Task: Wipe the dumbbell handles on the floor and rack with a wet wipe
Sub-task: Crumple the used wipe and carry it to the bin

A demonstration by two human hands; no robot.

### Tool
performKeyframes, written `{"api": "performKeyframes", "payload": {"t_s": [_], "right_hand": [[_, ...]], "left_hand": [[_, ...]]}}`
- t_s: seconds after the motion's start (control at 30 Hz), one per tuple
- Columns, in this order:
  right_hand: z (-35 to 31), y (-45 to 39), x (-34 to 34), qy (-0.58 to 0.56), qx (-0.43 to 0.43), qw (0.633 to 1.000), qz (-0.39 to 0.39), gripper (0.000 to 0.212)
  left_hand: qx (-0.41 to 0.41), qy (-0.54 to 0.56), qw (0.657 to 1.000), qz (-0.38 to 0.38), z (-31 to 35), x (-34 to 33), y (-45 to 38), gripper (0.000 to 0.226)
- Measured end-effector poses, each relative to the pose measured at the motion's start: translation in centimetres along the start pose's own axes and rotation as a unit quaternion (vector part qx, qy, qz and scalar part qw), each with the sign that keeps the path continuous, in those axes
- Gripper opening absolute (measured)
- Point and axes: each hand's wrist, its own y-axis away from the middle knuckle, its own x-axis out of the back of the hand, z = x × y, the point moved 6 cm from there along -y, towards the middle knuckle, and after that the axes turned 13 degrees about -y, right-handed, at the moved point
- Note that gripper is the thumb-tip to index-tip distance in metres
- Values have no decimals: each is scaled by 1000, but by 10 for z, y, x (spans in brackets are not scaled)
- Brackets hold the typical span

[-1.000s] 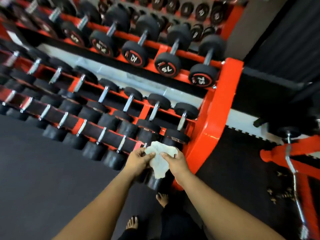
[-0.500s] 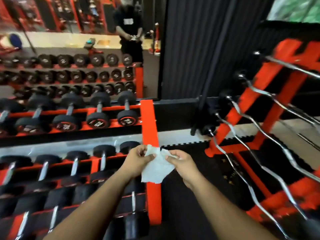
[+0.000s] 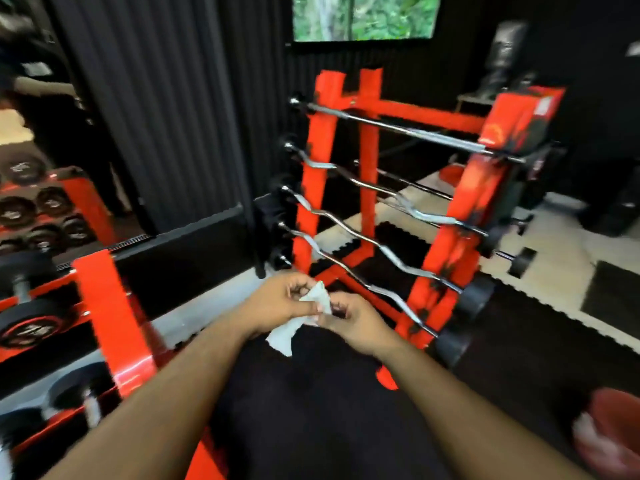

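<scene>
A crumpled white wet wipe (image 3: 298, 323) hangs between my two hands in mid-air, above the dark floor. My left hand (image 3: 277, 303) pinches its upper edge, and my right hand (image 3: 353, 322) pinches it from the right side. The orange dumbbell rack (image 3: 107, 317) stands at the left edge, with black dumbbells (image 3: 33, 327) on its shelves. Both hands are well clear of the rack and touch no dumbbell.
An orange barbell rack (image 3: 460, 244) with several chrome curl bars (image 3: 349, 233) stands straight ahead. A mirror (image 3: 52, 168) at the left reflects more dumbbells. A red bin (image 3: 609, 427) sits at the lower right. Dark and pale floor mats (image 3: 540, 271) spread to the right.
My view has swung right, from the dumbbell rack to the barbell rack. Both hands still hold the wipe, which is now bunched up and narrower between them.
</scene>
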Motion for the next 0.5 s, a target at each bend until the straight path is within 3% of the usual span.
{"api": "performKeyframes", "payload": {"t_s": [0.07, 0.13, 0.2, 0.3, 0.33, 0.4, 0.5], "right_hand": [[-1, 13, 46, 1, 18, 996, 82, 20], [2, 30, 86, -30, 10, 988, 152, 14], [8, 50, 122, -57, 1, 974, 221, 7], [20, 85, 163, -121, -42, 937, 325, 8], [23, 95, 171, -144, -55, 924, 350, 8], [24, 124, 188, -179, -69, 897, 399, 20], [18, 166, 200, -175, -92, 871, 450, 21]], "left_hand": [[-13, 41, 999, 13, 21, -25, -30, 40], [-16, 73, 997, 24, 38, -51, -53, 58], [-16, 103, 993, -47, 52, -90, -68, 72], [-20, 135, 972, -193, 71, -150, -82, 48], [-14, 137, 968, -210, 75, -162, -86, 40], [-12, 153, 963, -222, 86, -189, -98, 29], [-22, 163, 969, -184, 108, -208, -112, 15]]}}
